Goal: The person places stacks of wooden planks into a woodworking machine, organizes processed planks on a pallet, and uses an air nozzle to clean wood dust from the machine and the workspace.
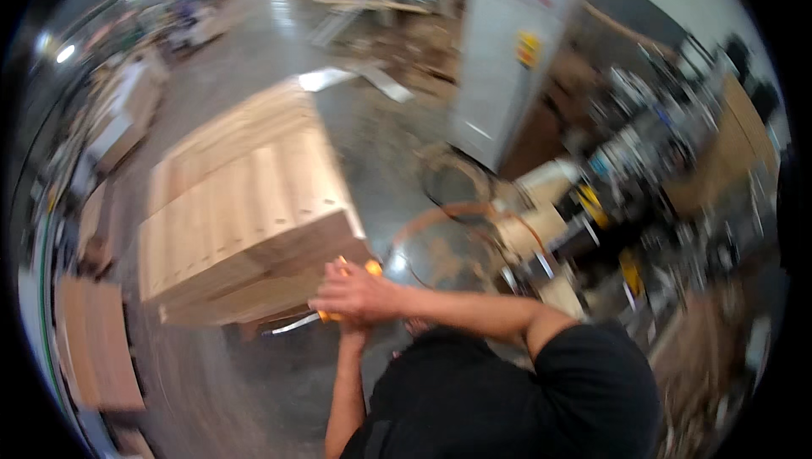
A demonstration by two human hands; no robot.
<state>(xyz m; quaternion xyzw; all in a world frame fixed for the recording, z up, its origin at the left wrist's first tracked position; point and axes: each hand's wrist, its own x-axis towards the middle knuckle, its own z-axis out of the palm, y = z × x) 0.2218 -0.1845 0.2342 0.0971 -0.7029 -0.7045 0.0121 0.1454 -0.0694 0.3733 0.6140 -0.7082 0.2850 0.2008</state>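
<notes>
My two hands are together in front of the near right corner of a light wooden cabinet-like box (245,197), made of joined planks. My right hand (365,296) lies on top, its fingers curled, and covers most of my left hand (353,337). Bits of a small yellow-orange object (373,267) show around the right hand's fingers. Blur and the hand hide what kind of object it is. A thin silvery strip (292,326) runs leftward from beside the hands, under the box's lower edge. Whether the strip belongs to the yellow-orange object I cannot tell.
A tall grey machine cabinet (495,78) with a yellow switch stands beyond the box. Blurred machinery (643,163) crowds the right, with an orange hose (436,215) near the floor. Wooden panels (100,345) sit at the left. White strips (385,84) lie behind the box.
</notes>
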